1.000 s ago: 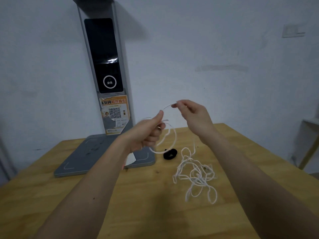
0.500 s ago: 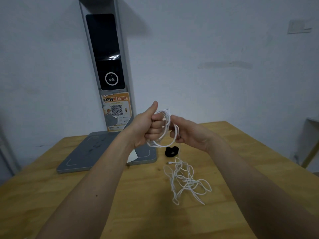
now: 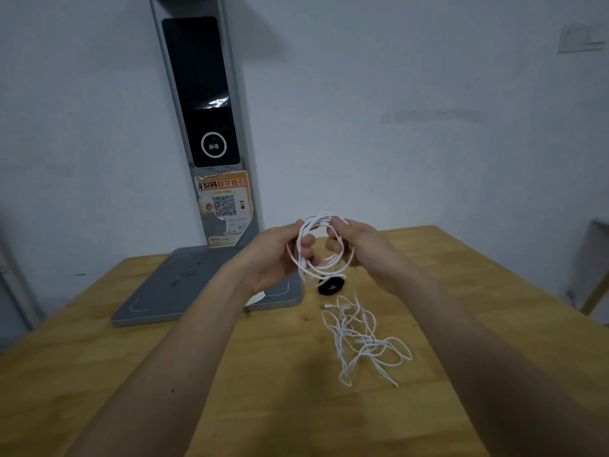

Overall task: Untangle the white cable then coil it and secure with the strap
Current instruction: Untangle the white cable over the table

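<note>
Coiling is the step in hand, and it is only partly done. The left hand [image 3: 273,255] has its fingers curled round one side of a small coil of white cable [image 3: 321,249], held up in the air above the black strap [image 3: 331,285]. The right hand [image 3: 359,249] pinches the coil's other side, thumb and fingers closed on the loops. From the coil a strand hangs down to the rest of the cable, a loose tangled heap [image 3: 362,341] lying on the wooden bench [image 3: 230,374] just in front of the strap. The strap lies on the bench untouched. Next, the right hand likely needs to draw more slack up from the heap, working out crossings, and lay another loop onto the coil.
</note>
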